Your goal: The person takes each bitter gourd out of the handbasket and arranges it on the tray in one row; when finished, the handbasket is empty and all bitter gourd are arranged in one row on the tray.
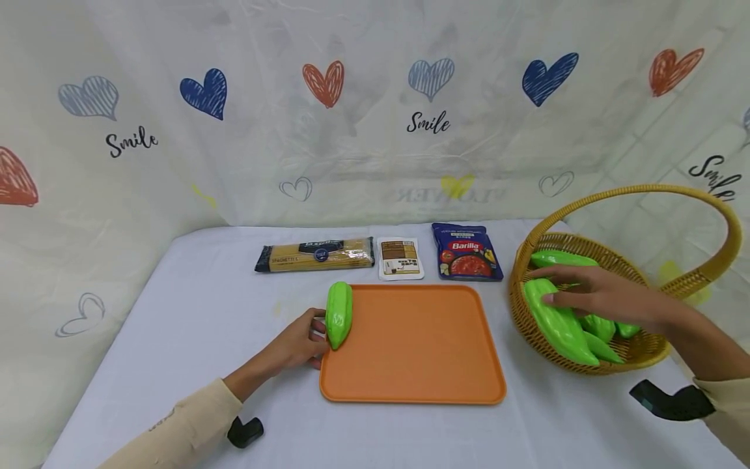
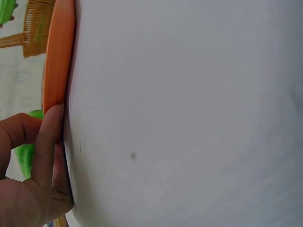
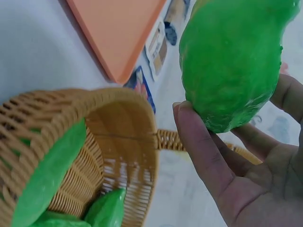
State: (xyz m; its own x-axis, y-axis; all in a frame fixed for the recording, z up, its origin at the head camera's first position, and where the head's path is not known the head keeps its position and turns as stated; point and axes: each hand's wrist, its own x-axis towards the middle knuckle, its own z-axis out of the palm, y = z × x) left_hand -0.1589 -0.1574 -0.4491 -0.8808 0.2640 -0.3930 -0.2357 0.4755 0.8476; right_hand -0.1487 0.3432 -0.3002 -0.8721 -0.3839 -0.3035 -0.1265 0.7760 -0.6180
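My left hand (image 1: 301,342) is at the left edge of an orange tray (image 1: 410,345), its bent fingers gripping the rim; in the left wrist view a fingertip lies against the tray's outer side. A glossy green bitter melon (image 1: 338,314) lies lengthwise over that edge, beside these fingers. Over the wicker basket (image 1: 524,326) on the right, my right hand (image 1: 609,296) holds another green bitter melon (image 1: 556,322), thumb on its near side. The right wrist view shows this melon (image 3: 232,66) between the fingers, above the basket's rim. Several more green melons (image 1: 562,258) lie inside.
Behind the tray lie a spaghetti pack (image 1: 319,255), a small white-and-brown packet (image 1: 400,258) and a blue Barilla pouch (image 1: 467,253). The basket's tall handle (image 1: 638,189) arches over its opening. A curtain printed with hearts (image 1: 375,143) hangs behind the white table (image 1: 217,312).
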